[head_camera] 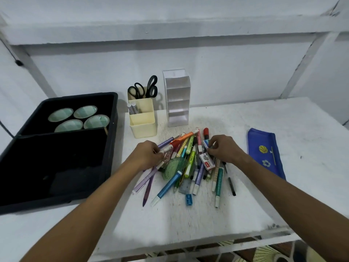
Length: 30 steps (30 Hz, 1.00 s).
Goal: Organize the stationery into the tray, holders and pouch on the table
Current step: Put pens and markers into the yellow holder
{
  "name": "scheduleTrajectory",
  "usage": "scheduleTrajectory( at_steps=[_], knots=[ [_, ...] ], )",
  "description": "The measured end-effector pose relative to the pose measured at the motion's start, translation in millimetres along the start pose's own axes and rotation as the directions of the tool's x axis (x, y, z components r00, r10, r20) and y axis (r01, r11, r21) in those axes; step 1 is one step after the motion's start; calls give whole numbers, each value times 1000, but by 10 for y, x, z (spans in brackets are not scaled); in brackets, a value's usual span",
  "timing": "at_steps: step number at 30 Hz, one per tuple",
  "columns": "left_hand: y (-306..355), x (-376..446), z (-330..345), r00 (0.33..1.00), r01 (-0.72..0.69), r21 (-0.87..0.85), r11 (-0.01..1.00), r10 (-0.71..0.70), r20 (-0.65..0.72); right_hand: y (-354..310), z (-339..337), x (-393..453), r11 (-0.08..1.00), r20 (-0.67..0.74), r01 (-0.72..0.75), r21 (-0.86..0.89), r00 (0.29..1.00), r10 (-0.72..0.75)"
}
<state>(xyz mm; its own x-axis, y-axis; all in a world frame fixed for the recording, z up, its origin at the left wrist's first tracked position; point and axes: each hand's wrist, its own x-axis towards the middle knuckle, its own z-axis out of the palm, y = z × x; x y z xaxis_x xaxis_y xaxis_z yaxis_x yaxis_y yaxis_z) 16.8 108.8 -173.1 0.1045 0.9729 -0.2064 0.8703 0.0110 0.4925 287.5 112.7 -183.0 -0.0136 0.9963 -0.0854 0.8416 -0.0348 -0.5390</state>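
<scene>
A heap of pens, markers and highlighters (190, 163) lies in the middle of the white table. My left hand (146, 155) rests on the heap's left side, fingers curled around a small glittery item (167, 154). My right hand (223, 148) is on the right side, fingertips pinching a small blue-and-white box (206, 143). A second staples box (207, 161) lies just below it. The black tray (111, 140) stands at the left, the cream holder (143, 123) with two scissors (145, 87) behind the heap, the white tiered holder (178, 99) beside it, the blue pouch (266, 152) at the right.
Four round green-lined cups (79, 118) sit in the tray's far compartment. A blue sharpener (188, 199) and a green protractor (172, 168) lie among the pens. The table's front edge runs close below, with patterned floor under it.
</scene>
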Motion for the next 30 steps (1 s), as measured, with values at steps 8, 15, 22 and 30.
scheduleTrajectory(
  at_steps=[8,15,22,30],
  knots=[
    [-161,37,8,991,69,-107,992,-81,-109,97,-1,0,998,-49,-23,-66,999,19],
    [-24,34,62,984,30,-79,996,-43,-172,114,-57,-235,997,-85,4,-82,996,-11],
    [184,39,209,995,-64,-25,998,62,-73,30,79,-453,994,17,110,-28,994,-110],
    [124,90,287,996,-56,26,998,58,-64,80,-78,-293,1000,-58,24,-18,998,-25]
  ],
)
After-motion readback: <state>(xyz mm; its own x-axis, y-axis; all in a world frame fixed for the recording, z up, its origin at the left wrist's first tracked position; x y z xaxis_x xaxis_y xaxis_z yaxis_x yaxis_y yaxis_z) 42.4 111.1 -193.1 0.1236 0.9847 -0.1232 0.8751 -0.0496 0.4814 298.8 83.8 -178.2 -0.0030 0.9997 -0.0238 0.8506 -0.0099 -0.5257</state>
